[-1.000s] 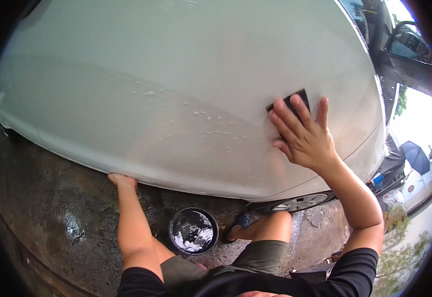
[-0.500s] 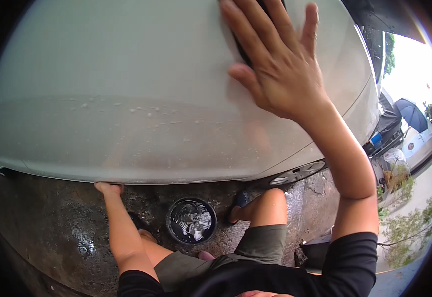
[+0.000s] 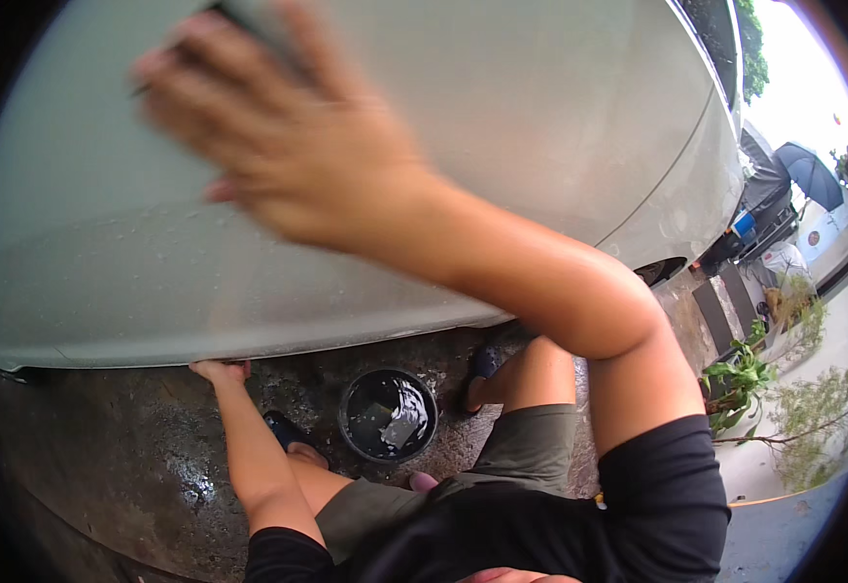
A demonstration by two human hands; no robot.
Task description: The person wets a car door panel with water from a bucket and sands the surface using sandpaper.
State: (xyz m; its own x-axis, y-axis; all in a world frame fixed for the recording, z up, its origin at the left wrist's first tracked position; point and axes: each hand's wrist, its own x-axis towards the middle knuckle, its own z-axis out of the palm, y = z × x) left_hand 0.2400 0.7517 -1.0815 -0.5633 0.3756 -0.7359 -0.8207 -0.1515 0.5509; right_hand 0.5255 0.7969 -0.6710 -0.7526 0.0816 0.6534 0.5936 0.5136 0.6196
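Sweeping further left across the pale car panel (image 3: 540, 126), the right hand (image 3: 278, 146) lay flat with fingers spread, pressing a dark sponge (image 3: 249, 19) barely visible beneath. Low down, the left hand (image 3: 218, 370) gripped the panel's lower edge for balance, a water bucket (image 3: 388, 415) near the feet.

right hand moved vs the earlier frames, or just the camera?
Yes. The right hand has swept left and up across the pale car panel, from near its right edge toward its upper left, while the left hand stays braced at its lower edge.
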